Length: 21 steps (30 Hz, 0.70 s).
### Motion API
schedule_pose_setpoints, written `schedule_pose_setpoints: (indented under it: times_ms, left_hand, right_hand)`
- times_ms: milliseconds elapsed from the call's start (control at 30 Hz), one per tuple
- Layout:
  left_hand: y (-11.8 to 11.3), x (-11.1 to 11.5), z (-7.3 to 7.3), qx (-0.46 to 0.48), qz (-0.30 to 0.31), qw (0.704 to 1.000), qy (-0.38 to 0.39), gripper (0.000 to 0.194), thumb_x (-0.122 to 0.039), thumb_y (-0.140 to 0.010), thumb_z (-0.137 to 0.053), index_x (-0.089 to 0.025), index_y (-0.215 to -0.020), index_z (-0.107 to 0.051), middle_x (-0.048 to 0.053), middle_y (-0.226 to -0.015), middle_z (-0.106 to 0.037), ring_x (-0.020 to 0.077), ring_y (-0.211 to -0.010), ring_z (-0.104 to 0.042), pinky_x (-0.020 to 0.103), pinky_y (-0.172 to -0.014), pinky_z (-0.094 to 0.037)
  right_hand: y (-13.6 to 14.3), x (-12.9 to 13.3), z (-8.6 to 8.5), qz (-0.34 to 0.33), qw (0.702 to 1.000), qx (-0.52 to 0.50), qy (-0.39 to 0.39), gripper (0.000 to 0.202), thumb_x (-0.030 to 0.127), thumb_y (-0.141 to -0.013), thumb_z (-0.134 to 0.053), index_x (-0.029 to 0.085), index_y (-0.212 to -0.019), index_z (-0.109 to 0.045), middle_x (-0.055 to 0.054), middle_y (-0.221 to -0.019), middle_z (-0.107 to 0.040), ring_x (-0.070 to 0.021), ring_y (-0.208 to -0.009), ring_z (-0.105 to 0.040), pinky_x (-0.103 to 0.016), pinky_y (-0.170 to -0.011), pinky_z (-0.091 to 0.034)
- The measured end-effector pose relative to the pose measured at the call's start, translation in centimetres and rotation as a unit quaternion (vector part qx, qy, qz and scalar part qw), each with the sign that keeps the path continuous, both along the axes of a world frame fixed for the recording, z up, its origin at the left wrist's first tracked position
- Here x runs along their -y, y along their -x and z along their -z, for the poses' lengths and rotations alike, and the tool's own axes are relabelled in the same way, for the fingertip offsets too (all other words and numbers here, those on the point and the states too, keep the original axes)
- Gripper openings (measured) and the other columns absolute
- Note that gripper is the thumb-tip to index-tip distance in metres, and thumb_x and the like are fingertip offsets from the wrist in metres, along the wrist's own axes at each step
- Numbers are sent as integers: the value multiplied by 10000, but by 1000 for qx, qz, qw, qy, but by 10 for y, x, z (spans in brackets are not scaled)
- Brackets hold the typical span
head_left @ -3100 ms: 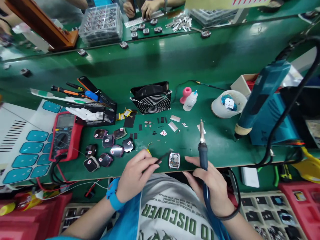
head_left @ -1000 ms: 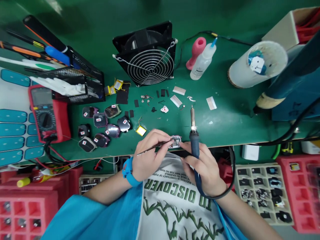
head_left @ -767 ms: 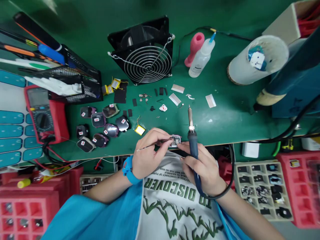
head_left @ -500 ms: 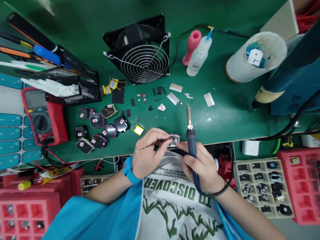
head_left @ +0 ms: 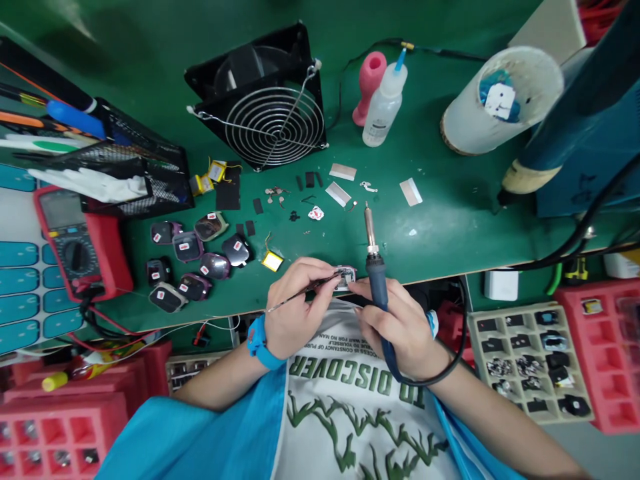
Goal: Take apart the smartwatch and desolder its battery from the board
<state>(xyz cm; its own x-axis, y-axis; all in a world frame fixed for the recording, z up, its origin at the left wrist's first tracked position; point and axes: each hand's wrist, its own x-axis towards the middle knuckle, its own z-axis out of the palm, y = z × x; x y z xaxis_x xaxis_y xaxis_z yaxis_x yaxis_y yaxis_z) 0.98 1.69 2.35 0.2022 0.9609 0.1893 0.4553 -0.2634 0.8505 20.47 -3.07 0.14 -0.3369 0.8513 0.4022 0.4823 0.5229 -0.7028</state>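
Pinching dark tweezers [head_left: 300, 293] between thumb and fingers, my left hand [head_left: 296, 297] leans in over an uncovered watch case [head_left: 347, 275]. The case sits right at the near edge of the green bench [head_left: 435, 233], between my two hands, its circuitry facing up. My right hand [head_left: 400, 327] grasps a soldering iron [head_left: 376, 273] by its handle, while a fingertip reaches the case's other side; the iron's metal tip points away from me, off the case. My fingers hide so much that I can't tell whether the tweezers touch the circuitry.

I'd judge the edge the first danger: one nudge from either hand could send the case into my lap. A slip of the tweezers might scrape a tiny component. The iron's cable [head_left: 463, 333] loops by my right forearm, so a snag could jerk the tip; if it's hot, swinging it back could burn my left fingers.

Farther on, a loose yellow battery [head_left: 273, 261] lies past my left hand, and a stray hot tip might pierce it. Beyond, silver strips [head_left: 339, 194] are light enough, I'd guess, to scatter should the fan [head_left: 277, 127] behind them run hard.
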Motion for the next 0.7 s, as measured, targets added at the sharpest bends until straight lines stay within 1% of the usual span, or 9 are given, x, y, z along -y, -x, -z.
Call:
schedule_pose_setpoints:
  times_ms: [167,300,500,600,700]
  left_hand:
    - [0,-1,0,12,-14,1000,14,54,-168,-956,-695,-196,-958,-648,32,-946,-730,148,-879,-722,257,-739,-599]
    - [2,-3,1,33,-4,999,25,36,-182,-971,-677,-197,-979,-645,38,-950,-723,152,-875,-724,254,-716,-604]
    - [9,-6,0,42,45,997,38,82,-145,-959,-684,-203,-1007,-650,50,-989,-723,157,-894,-729,264,-745,-618]
    - [12,-7,0,35,67,997,18,121,-118,-949,-692,-207,-1023,-657,42,-1017,-733,152,-926,-731,268,-795,-614]
    - [14,-8,2,29,78,997,-1,134,-108,-946,-694,-210,-1026,-658,39,-1027,-741,149,-951,-731,270,-826,-607]
  right_hand:
    - [1,-1,1,-4,1000,2,-2,204,2,-887,-592,203,-922,-589,-145,-1225,-693,-265,-1135,-641,-463,-927,-594]
    - [0,-1,0,-4,1000,0,-4,204,2,-886,-589,202,-920,-594,-141,-1233,-694,-263,-1136,-645,-455,-926,-595]
    - [0,0,1,-4,1000,0,-1,236,-2,-890,-594,227,-944,-587,-122,-1251,-688,-258,-1139,-643,-454,-929,-602]
    - [-1,1,2,-6,1000,-3,0,246,-5,-882,-604,230,-954,-588,-119,-1277,-679,-262,-1151,-644,-460,-940,-608]
    - [-1,2,4,1,1000,-1,3,240,14,-893,-600,248,-946,-594,-90,-1293,-682,-256,-1158,-654,-457,-949,-612]
